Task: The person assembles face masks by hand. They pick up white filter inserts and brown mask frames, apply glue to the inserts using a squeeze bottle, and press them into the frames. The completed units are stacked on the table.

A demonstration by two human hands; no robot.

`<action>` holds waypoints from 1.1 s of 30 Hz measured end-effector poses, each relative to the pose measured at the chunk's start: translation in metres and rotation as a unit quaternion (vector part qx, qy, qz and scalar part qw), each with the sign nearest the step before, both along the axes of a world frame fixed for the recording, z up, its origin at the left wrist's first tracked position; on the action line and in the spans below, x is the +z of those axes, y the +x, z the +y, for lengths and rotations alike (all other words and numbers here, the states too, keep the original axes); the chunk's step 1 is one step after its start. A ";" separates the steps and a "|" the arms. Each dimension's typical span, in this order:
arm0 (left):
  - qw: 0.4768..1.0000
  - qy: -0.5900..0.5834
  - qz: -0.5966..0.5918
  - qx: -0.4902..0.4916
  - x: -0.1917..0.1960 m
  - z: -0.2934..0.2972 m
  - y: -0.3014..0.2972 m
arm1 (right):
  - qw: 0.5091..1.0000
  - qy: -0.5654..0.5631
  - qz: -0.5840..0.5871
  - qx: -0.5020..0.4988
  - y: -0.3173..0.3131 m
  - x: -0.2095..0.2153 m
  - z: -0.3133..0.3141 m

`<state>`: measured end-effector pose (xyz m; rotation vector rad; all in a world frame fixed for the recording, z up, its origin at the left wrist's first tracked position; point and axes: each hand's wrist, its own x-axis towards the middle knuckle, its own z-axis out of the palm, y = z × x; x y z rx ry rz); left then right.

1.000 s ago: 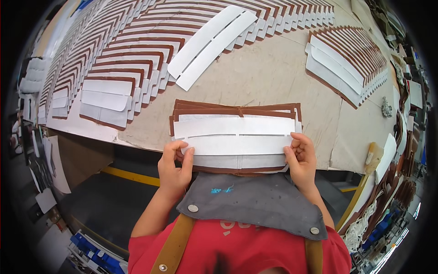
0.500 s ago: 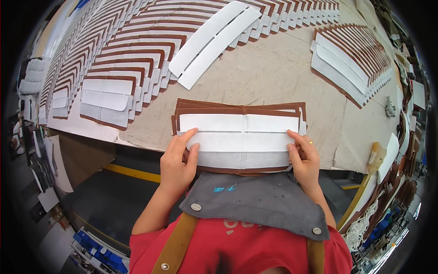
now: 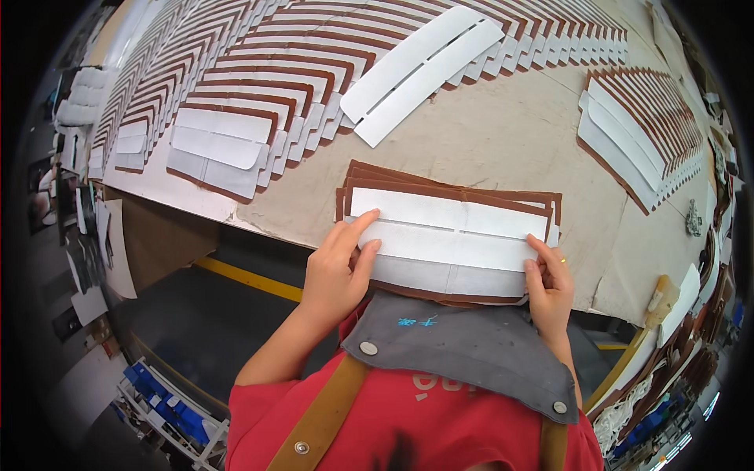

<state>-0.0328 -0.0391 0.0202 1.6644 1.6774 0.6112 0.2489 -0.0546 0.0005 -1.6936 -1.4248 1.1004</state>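
Since the earlier frame the left hand (image 3: 338,271) has slid inward onto the white strip (image 3: 452,247). Both hands lie flat, fingers spread, pressing it onto the brown stack (image 3: 452,184) at the table edge (image 3: 259,216); the right hand (image 3: 548,286) pins its end. Step judged: aligning the liner. The next move likely calls for even pressure.

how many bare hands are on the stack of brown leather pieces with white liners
2: the left hand presses the stack of brown leather pieces with white liners at its left end, the right hand at its right end.
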 end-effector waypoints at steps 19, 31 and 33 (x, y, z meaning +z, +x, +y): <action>0.994 0.021 0.106 -0.010 -0.006 0.002 0.001 | 0.995 0.058 -0.064 0.043 0.000 0.007 0.005; 0.993 0.049 0.111 -0.013 -0.010 0.003 0.002 | 0.995 0.063 -0.050 0.056 0.002 0.004 0.004; 0.992 0.050 0.113 -0.015 -0.010 0.002 0.002 | 0.995 0.056 -0.050 0.059 0.002 0.005 0.004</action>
